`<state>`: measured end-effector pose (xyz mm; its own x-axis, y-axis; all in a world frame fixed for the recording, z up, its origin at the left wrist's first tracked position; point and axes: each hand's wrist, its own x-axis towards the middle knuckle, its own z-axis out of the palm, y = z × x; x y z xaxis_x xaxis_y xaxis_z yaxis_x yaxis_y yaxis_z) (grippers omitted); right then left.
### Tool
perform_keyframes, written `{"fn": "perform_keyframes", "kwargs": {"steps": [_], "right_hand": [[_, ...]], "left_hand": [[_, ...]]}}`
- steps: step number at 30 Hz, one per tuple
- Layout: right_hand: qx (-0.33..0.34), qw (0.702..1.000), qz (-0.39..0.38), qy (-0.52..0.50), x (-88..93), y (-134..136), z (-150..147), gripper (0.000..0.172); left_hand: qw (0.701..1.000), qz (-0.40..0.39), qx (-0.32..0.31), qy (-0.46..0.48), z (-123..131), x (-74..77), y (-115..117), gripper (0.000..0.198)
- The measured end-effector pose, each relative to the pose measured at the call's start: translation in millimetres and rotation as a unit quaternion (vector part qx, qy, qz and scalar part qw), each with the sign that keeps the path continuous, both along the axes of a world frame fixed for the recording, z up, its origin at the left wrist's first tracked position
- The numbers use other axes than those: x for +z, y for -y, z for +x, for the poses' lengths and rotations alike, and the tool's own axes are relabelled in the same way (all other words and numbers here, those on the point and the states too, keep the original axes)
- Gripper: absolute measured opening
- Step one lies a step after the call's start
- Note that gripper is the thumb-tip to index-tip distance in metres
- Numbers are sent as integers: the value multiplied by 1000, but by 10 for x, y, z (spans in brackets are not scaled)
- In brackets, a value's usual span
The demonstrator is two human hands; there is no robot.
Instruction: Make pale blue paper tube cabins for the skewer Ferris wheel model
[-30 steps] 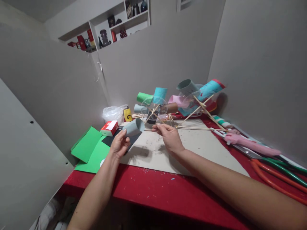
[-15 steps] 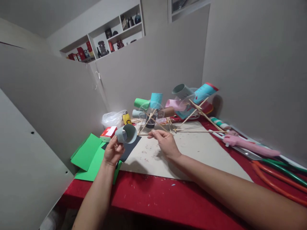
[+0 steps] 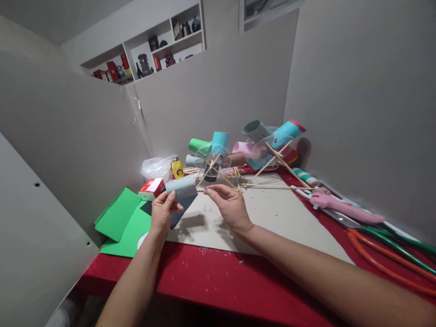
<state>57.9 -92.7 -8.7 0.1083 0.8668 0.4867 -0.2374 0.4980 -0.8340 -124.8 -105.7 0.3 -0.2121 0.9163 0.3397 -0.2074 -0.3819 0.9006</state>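
My left hand (image 3: 162, 212) grips a pale grey-blue paper tube (image 3: 181, 187), thumb on its near side; the tube lies sideways above the table. Just off its right end, my right hand (image 3: 231, 206) has thumb and forefinger pinched together. Whatever sits in that pinch is too small to make out. Behind the hands stands a wheel model (image 3: 211, 160) of clear discs and thin wooden sticks, ringed with green, blue, grey and brown paper tubes. To its right is a larger stick-framed wheel (image 3: 272, 141) with similar tubes.
Green card sheets (image 3: 117, 218) and a red-and-white box (image 3: 151, 189) lie at left, near a yellow can (image 3: 177, 168) and a plastic bag (image 3: 156, 168). A pale board (image 3: 265, 222) covers the red cloth (image 3: 204, 281). A pink-handled glue gun (image 3: 344, 209) and orange-handled tool (image 3: 384, 263) lie right.
The tube has turned from its open end facing me to lying side-on. My right hand has shifted slightly left, closer to the tube's end.
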Motion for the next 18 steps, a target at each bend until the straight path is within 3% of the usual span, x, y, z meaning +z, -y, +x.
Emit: {"fn": "perform_keyframes", "kwargs": {"steps": [6, 10, 18], "right_hand": [[32, 999, -24, 0, 1, 11, -38, 33], [85, 992, -88, -41, 3, -26, -24, 35], [151, 977, -132, -73, 33, -58, 3, 45]], "left_hand": [[994, 22, 14, -104, 100, -38, 81, 31], [988, 30, 8, -151, 133, -67, 110, 30], [994, -43, -82, -56, 104, -110, 31, 36]]}}
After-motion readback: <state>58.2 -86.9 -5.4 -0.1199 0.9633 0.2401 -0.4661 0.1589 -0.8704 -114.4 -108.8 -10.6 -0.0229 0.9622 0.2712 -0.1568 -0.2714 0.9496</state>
